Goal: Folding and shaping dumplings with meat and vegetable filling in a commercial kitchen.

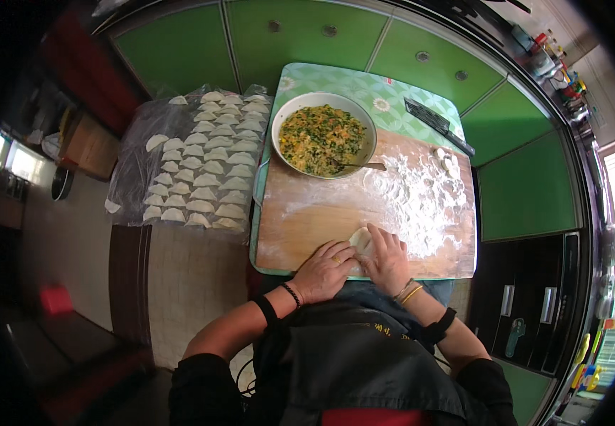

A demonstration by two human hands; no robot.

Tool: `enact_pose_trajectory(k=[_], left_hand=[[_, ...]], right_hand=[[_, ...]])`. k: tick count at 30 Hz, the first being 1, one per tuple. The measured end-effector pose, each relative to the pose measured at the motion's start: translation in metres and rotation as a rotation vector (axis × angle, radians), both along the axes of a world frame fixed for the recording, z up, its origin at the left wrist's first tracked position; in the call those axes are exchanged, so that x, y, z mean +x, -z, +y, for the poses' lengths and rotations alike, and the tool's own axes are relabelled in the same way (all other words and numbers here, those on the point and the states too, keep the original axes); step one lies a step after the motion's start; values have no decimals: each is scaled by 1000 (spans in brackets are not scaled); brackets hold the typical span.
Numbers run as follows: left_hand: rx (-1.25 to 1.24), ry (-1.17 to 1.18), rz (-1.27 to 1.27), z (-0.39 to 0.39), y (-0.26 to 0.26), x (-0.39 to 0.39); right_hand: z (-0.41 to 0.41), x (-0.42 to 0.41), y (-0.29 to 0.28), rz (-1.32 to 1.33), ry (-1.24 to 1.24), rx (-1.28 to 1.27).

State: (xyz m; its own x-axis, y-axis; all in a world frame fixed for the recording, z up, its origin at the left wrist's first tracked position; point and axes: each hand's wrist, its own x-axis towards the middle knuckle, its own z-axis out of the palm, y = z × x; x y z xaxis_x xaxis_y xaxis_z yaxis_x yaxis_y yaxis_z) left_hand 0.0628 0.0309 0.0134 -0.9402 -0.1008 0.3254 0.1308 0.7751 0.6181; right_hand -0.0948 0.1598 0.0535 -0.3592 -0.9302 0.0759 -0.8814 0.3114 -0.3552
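A pale, floured dough wrapper is between my two hands at the near edge of the wooden board. My left hand has its fingertips against the wrapper's left side. From the right, my right hand grips it, fingers pointing away from me and thumb toward the left hand. Both hands partly cover the wrapper, and whatever lies under the palms is hidden. Beyond them stands a white bowl of chopped green and yellow filling, a metal spoon leaning on its near rim.
White flour covers the board's right half. Small dough pieces lie at its far right corner. A black-handled cleaver rests on the green flowered tabletop. To the left, rows of folded dumplings sit on plastic sheeting. Green cabinets stand behind.
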Motion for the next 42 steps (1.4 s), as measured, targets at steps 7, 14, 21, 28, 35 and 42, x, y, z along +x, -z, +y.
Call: enact_pose_trajectory(k=[7, 14, 21, 28, 35, 42], left_hand=[[13, 6, -4, 1, -1, -3], [0, -3, 8, 3, -8, -5], [-35, 16, -34, 1, -15, -6], [-37, -19, -46, -2, -11, 1], [-108, -22, -70, -1, -16, 0], [-186, -144, -113, -13, -25, -3]], right_hand=[[-22, -24, 15, 54, 245, -90], [-40, -58, 19, 13, 119, -140], [-22, -48, 0, -89, 16, -186], [8, 3, 1, 67, -72, -58], [-25, -34, 8, 43, 37, -97], [-19, -56, 9, -22, 9, -184]])
